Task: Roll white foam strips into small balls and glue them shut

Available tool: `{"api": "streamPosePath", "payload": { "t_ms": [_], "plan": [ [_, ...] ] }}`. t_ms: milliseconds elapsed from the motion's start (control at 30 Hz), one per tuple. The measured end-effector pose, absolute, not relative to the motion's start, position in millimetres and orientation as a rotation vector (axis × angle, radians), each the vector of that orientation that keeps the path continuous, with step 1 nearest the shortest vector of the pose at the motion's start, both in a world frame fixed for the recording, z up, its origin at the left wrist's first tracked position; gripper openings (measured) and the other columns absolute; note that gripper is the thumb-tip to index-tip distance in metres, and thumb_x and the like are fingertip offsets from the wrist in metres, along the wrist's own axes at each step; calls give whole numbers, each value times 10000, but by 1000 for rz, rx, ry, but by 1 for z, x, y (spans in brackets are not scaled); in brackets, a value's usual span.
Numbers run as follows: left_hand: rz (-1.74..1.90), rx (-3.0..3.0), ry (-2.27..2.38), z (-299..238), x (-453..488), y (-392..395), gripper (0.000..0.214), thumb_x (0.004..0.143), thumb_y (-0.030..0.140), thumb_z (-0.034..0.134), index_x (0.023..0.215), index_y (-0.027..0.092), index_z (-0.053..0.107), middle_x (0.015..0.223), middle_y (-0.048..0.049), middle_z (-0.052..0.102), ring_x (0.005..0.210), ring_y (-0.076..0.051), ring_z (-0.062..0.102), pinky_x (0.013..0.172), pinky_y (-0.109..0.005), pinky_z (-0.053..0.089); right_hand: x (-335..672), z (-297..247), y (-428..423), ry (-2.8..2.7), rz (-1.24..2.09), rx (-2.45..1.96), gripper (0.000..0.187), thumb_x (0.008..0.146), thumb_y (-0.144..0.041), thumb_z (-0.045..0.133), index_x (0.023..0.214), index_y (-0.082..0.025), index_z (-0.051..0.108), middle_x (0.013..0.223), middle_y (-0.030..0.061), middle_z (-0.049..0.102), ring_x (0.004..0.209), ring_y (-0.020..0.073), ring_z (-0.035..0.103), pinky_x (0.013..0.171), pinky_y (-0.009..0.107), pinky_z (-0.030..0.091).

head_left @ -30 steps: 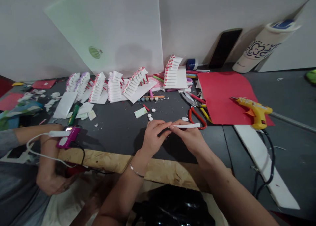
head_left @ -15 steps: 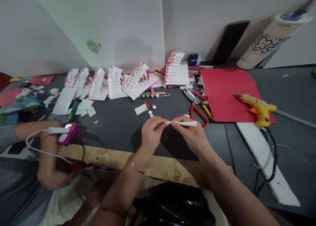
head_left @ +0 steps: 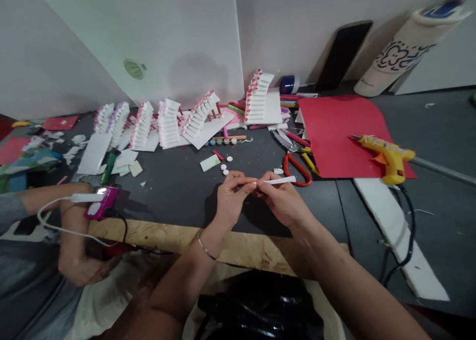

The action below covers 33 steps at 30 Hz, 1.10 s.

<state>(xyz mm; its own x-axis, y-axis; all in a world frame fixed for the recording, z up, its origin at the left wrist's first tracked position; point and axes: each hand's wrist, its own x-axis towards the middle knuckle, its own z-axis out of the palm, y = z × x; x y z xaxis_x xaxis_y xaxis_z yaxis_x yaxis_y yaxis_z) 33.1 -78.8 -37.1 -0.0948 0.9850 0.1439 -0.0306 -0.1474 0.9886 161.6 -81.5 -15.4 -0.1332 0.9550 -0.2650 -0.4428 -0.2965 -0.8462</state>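
Observation:
A narrow white strip [head_left: 283,180], which looks like paper, is held over the front of the dark table. My right hand [head_left: 283,197] pinches it between thumb and fingers, and its free end sticks out to the right. Fingertips of my left hand [head_left: 231,197] are closed on the strip's left end, right against the right fingertips; that end is mostly hidden. Just beyond my hands lie small white discs [head_left: 223,167], a pale green card [head_left: 210,162] and a small red stick [head_left: 218,154]. Red-handled scissors [head_left: 297,169] rest beyond my right hand.
Several white stepped paper models [head_left: 169,124] line the wall. On the right, a yellow glue gun [head_left: 388,154] with a cord lies on red paper [head_left: 334,132], near a white board strip [head_left: 401,241] and a bottle [head_left: 405,52]. A co-worker's arm [head_left: 74,226] is at left, beside a purple device [head_left: 102,203].
My hands have drawn closer together, and less of the strip shows between the fingertips. The strip's free end now tilts slightly upward. The whole view has shifted a little.

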Motion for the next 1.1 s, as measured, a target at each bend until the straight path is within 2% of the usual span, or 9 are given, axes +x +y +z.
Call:
{"api": "streamPosePath", "payload": {
  "t_ms": [100, 267, 333, 433, 600, 767, 967, 1033, 1100],
  "plan": [
    [1355, 1359, 1112, -35, 34, -79, 189, 757, 391, 756, 885, 253, 765, 850, -12, 580, 770, -116, 562, 691, -249, 490, 164, -17, -79, -753, 1555, -1052, 298, 640, -364, 764, 595, -220, 506, 593, -46, 500, 620, 118, 463, 627, 268, 369],
    [1348, 1708, 1145, -29, 27, -79, 343, 853, 310, 667, 1193, 270, 657, 929, -38, 630, 842, -133, 582, 792, -280, 501, 170, -21, -75, -909, 1345, -1207, 232, 692, -344, 694, 611, -225, 512, 628, -27, 535, 652, 136, 476, 626, 274, 358],
    [1323, 1854, 1190, -28, 23, -79, 344, 886, 274, 623, 1231, 266, 627, 970, -49, 638, 879, -138, 589, 796, -279, 503, 171, -21, -75, -1012, 1283, -1268, 197, 714, -330, 662, 622, -225, 523, 634, -23, 548, 655, 140, 477, 626, 277, 353],
    [1231, 2085, 1247, -29, 19, -79, 298, 909, 241, 588, 1202, 250, 641, 998, -59, 649, 915, -150, 601, 800, -288, 507, 171, -20, -77, -1155, 1200, -1331, 172, 731, -309, 630, 622, -225, 528, 609, -28, 545, 621, 136, 461, 607, 277, 347],
    [1208, 2260, 1332, -31, 19, -79, 205, 940, 237, 530, 1036, 208, 709, 894, -57, 665, 854, -156, 613, 772, -294, 514, 169, -16, -80, -1263, 1147, -1354, 181, 740, -292, 617, 600, -226, 524, 576, -35, 529, 601, 132, 454, 583, 271, 342],
    [1282, 1997, 1341, -23, 21, -80, 131, 897, 251, 610, 920, 212, 733, 888, -46, 687, 805, -140, 633, 751, -276, 525, 170, -15, -78, -1180, 1299, -1319, 223, 732, -394, 664, 627, -220, 573, 616, -23, 551, 622, 134, 466, 589, 276, 347],
    [1324, 1584, 1230, -21, 23, -80, 79, 834, 281, 690, 843, 230, 750, 835, -27, 706, 762, -132, 643, 709, -266, 530, 169, -20, -75, -904, 1657, -1061, 350, 697, -483, 714, 589, -224, 507, 593, -37, 482, 617, 125, 473, 615, 277, 377],
    [1304, 1495, 1207, -23, 24, -79, 81, 823, 288, 700, 836, 228, 753, 840, -27, 713, 761, -132, 648, 694, -262, 526, 169, -22, -74, -860, 1669, -1056, 332, 690, -474, 723, 609, -225, 519, 613, -36, 486, 611, 122, 470, 616, 280, 389],
    [1293, 1469, 1214, -25, 24, -79, 81, 814, 289, 707, 832, 228, 757, 836, -26, 715, 759, -132, 648, 681, -257, 518, 170, -22, -74, -861, 1571, -1101, 277, 704, -474, 711, 718, -234, 573, 714, -18, 548, 652, 132, 503, 640, 290, 418]
  ]
}}
